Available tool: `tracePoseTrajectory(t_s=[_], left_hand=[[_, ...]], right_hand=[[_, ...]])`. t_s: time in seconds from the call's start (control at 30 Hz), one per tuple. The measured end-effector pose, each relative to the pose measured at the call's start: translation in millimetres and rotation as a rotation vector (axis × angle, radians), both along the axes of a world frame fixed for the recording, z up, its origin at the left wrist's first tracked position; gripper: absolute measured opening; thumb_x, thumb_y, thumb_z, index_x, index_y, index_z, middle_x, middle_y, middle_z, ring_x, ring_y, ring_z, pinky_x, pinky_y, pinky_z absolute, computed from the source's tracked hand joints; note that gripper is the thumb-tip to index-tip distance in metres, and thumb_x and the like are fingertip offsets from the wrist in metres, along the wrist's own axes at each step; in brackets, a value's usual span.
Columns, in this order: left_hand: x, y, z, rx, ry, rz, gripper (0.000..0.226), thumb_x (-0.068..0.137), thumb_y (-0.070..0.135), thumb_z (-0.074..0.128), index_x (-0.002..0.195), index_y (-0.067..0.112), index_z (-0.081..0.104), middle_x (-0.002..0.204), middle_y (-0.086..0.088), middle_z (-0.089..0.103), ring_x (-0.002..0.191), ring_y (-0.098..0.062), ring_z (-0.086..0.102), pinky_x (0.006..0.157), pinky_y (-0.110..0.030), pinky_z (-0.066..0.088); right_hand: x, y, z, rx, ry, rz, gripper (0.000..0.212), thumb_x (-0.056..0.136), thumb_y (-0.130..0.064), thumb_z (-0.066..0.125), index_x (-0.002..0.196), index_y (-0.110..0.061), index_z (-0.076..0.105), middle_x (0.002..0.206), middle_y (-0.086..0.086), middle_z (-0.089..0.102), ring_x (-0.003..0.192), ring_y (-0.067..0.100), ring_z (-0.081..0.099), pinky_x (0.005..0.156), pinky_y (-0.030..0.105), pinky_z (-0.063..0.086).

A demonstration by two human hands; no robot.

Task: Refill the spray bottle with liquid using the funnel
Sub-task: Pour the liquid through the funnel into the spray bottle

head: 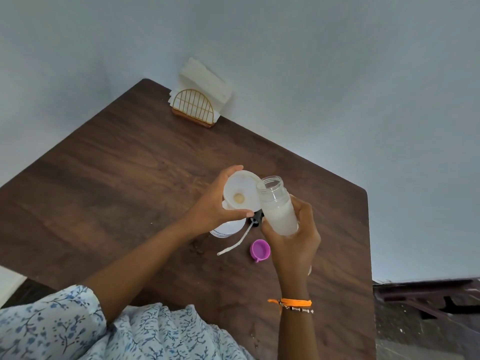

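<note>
A white funnel [242,190] sits in the neck of the white spray bottle [226,228], which stands near the middle of the table. My left hand [215,203] grips the funnel's rim with thumb and fingers. My right hand [296,237] holds a clear open bottle [278,206] of milky white liquid, tilted with its mouth touching the funnel's right edge. Liquid fills its lower part. The spray head [255,219], black with a white dip tube [233,245], lies on the table between my hands, partly hidden.
A purple cap [259,250] lies open side up on the dark wooden table [117,178] below the bottles. A gold wire napkin holder [194,105] with white napkins stands at the far edge by the wall. The table's right edge runs close to my right hand.
</note>
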State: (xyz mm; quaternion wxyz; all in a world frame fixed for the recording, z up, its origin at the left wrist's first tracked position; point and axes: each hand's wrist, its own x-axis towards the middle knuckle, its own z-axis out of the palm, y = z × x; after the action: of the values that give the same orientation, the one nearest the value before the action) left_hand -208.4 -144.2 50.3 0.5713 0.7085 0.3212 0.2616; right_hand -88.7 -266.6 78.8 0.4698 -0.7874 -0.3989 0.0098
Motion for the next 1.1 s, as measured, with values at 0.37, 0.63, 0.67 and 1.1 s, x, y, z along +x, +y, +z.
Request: tracePoseTrajectory(t_s=[0.37,0.63,0.67,1.1], left_hand=[[3,0,-2,0.024,0.004,0.003,0.089,0.069,0.022,0.081,0.139,0.026,0.025,0.12,0.035,0.029,0.105,0.032,0.029,0.08,0.007,0.031],[2,1,-3,0.027,0.003,0.013,0.09,0.069,0.023,0.081,0.139,0.027,0.025,0.128,0.024,0.032,0.108,0.027,0.03,0.081,0.007,0.031],[2,1,-2,0.027,0.001,0.013,0.089,0.069,0.023,0.081,0.139,0.027,0.025,0.129,0.022,0.032,0.109,0.025,0.031,0.082,0.006,0.032],[1,-1,1,0.021,-0.026,-0.009,0.087,0.07,0.023,0.08,0.137,0.028,0.025,0.133,0.016,0.033,0.121,-0.002,0.036,0.093,-0.006,0.034]], right_hand=[[2,2,1,-0.032,-0.134,-0.008,0.061,0.057,-0.015,0.087,0.112,-0.013,0.06,0.107,0.004,0.065,0.096,0.021,0.057,0.074,0.033,0.052],[1,6,6,-0.069,-0.193,-0.005,0.059,0.057,-0.015,0.087,0.111,-0.012,0.061,0.104,0.005,0.066,0.093,0.021,0.057,0.073,0.029,0.046],[1,7,6,-0.071,-0.206,-0.005,0.06,0.058,-0.016,0.087,0.111,-0.012,0.061,0.105,0.004,0.066,0.093,0.022,0.057,0.073,0.032,0.047],[7,12,5,-0.078,-0.341,-0.026,0.068,0.057,-0.02,0.089,0.114,-0.024,0.051,0.108,0.006,0.066,0.097,0.026,0.056,0.077,0.048,0.054]])
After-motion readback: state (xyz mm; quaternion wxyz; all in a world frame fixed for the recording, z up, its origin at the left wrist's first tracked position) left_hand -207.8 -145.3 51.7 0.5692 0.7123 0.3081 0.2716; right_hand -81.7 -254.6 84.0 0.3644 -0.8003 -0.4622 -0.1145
